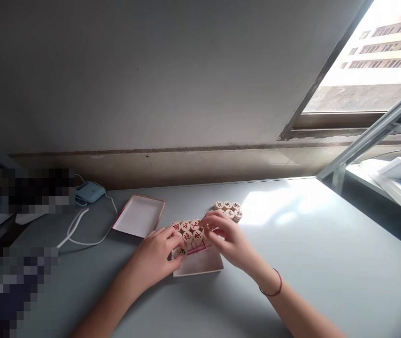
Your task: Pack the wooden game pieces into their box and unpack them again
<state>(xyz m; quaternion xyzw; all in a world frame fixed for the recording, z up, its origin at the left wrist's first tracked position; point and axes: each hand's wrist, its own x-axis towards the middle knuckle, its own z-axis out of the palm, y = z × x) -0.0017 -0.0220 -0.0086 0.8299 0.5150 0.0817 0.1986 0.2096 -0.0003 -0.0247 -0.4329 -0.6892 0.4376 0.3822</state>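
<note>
A shallow open box [200,270] holds rows of round wooden Chinese chess pieces [187,236] with red characters at its far side. My left hand [160,251] reaches in over the box's left wall, thumb and fingers closed about a chess piece with a black character [183,251]. Over the right end of the rows is my right hand [225,234], its fingers bent and drawn together. Whatever lies between those fingertips is hidden. Just behind the right hand, more chess pieces [227,205] stand in stacks on the grey table [292,263].
The box's lid [140,216] lies upturned left of the box. Farther left are a light blue device [90,192] and a white cable [72,227]. A wall runs behind the table. At the right stands a metal frame [373,122] by a window.
</note>
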